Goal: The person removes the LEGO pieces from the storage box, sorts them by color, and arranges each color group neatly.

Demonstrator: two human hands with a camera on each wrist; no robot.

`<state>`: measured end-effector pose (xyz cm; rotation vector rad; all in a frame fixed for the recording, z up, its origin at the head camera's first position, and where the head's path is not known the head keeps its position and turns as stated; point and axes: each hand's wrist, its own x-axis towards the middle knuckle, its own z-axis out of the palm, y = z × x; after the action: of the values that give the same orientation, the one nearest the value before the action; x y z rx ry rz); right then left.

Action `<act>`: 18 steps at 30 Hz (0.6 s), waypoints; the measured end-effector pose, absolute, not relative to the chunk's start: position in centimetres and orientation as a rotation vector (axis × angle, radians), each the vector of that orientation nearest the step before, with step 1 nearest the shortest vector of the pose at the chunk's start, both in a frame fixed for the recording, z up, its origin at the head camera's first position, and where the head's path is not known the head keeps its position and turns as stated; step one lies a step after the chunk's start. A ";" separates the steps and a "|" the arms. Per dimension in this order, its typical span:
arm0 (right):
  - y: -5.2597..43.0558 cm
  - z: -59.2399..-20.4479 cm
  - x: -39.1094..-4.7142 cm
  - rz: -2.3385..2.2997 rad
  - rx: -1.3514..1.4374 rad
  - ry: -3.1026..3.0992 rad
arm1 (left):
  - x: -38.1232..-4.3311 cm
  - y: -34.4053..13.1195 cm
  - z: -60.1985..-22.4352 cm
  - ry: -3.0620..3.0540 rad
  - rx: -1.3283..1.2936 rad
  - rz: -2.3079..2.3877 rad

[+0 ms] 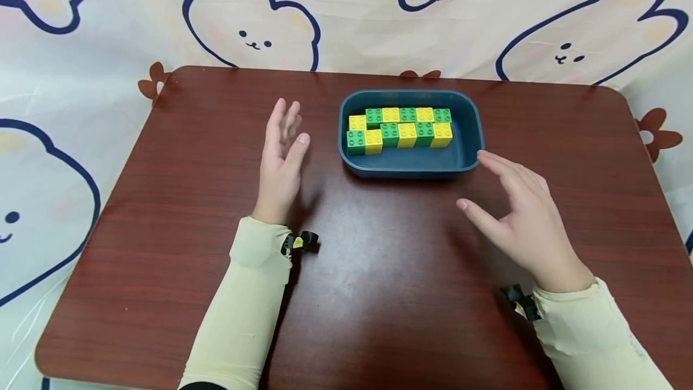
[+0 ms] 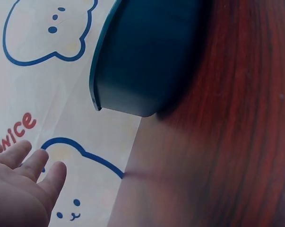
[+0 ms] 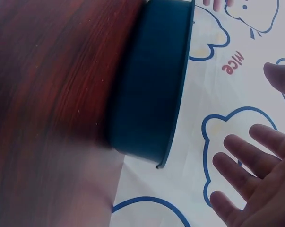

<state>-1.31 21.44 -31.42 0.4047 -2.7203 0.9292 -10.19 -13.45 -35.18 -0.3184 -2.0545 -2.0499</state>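
- Dark-blue oblong tray, rounded corners, prob. plastic: toward far edge of table, btwn the hands. Looks stiff, smooth, maybe a bit slick; prob. light even w/ its load. Best hold: both short ends, under the rim, kept level b/c contents look loose.
- In tray: small green & yellow studded plastic bricks, approx. 12, 2 rows lengthwise, colours alternating; L end of rows steps toward front. Bare floor shows at R end & along front. Bricks look hard, light, not fragile; pinch by sides.
- L hand: fingers extended, thumb apart, nothing held; apart from tray's L end.
- R hand: fingers extended, thumb wide, nothing held; fingertips near tray's R end, can't tell if touching.
- Red-brown wood-grain table under tray; pale cartoon-print cloth behind.
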 end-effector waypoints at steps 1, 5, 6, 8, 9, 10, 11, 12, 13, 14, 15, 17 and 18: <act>21.3 -31.4 -1.5 0.931 0.408 -2.724 | -10.3 -13.4 -35.1 -2.048 -0.314 -2.068; 20.7 -31.4 -2.2 0.941 0.414 -2.756 | -10.7 -13.1 -35.2 -2.030 -0.291 -2.139; 20.5 -31.3 -2.4 0.942 0.415 -2.766 | -10.8 -13.1 -35.3 -2.025 -0.284 -2.160; 20.2 -31.3 -2.7 0.951 0.422 -2.779 | -11.0 -13.0 -35.4 -2.017 -0.259 -2.208; 20.0 -31.3 -2.9 0.952 0.427 -2.780 | -11.0 -12.9 -35.4 -2.012 -0.245 -2.234; 19.8 -31.3 -3.0 0.952 0.430 -2.780 | -11.1 -12.9 -35.4 -2.005 -0.233 -2.263; 19.7 -31.3 -3.2 0.951 0.433 -2.779 | -11.1 -12.8 -35.5 -1.992 -0.224 -2.294; 19.5 -31.3 -3.3 0.948 0.438 -2.778 | -11.2 -12.8 -35.6 -1.978 -0.216 -2.326; 19.4 -31.3 -3.5 0.943 0.438 -2.779 | -11.2 -12.7 -35.6 -1.963 -0.209 -2.354; 19.3 -31.3 -3.6 0.934 0.436 -2.783 | -11.3 -12.7 -35.6 -1.946 -0.211 -2.376; 19.2 -31.3 -3.8 0.928 0.432 -2.789 | -11.4 -12.6 -35.7 -1.933 -0.210 -2.395; 18.9 -31.5 -4.1 0.925 0.431 -2.806 | -11.5 -12.5 -35.8 -1.917 -0.200 -2.422; 18.8 -31.6 -4.3 0.927 0.432 -2.815 | -11.5 -12.5 -35.9 -1.917 -0.189 -2.433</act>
<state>-4.30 18.79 -31.58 0.4324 -2.8148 0.9270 -11.52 -12.51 -35.92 -0.1887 -1.9172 -2.4326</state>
